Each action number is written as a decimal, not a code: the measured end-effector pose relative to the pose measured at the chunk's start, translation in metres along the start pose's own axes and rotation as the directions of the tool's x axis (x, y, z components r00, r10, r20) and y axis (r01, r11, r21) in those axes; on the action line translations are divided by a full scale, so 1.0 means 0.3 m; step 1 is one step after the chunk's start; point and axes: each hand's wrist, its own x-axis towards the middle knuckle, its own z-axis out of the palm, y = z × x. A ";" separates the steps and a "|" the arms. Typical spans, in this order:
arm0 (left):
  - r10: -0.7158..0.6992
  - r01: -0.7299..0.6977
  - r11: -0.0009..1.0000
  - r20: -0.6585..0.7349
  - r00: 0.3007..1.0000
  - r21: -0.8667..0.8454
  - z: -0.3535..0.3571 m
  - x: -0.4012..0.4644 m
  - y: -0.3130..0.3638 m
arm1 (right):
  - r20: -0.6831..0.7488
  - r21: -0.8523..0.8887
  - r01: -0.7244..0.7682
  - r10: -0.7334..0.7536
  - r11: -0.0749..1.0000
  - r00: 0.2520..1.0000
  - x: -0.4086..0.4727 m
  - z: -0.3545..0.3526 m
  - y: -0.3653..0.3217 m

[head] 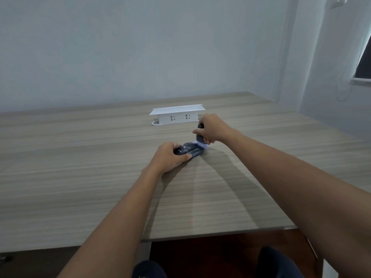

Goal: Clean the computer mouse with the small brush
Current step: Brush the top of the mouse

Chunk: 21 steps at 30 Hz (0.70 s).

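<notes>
A dark computer mouse [193, 150] lies on the wooden desk [80, 167] near its middle. My left hand [170, 157] grips the mouse's near end, thumb along its side. My right hand [213, 128] is curled round the dark handle of a small brush [199, 135], held upright. The brush's pale bristles [197, 145] touch the far end of the mouse. Most of the handle is hidden inside my fist.
A white raised socket box [177, 115] stands on the desk just behind my hands. The desk's front edge [220, 234] runs below my forearms, with my knees beneath. A wall stands behind, a window at the far right.
</notes>
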 end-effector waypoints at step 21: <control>-0.007 0.008 1.000 0.009 1.000 -0.010 -0.003 -0.002 -0.004 | 0.040 0.215 0.005 -0.013 0.977 0.999 -0.022 -0.046 -0.035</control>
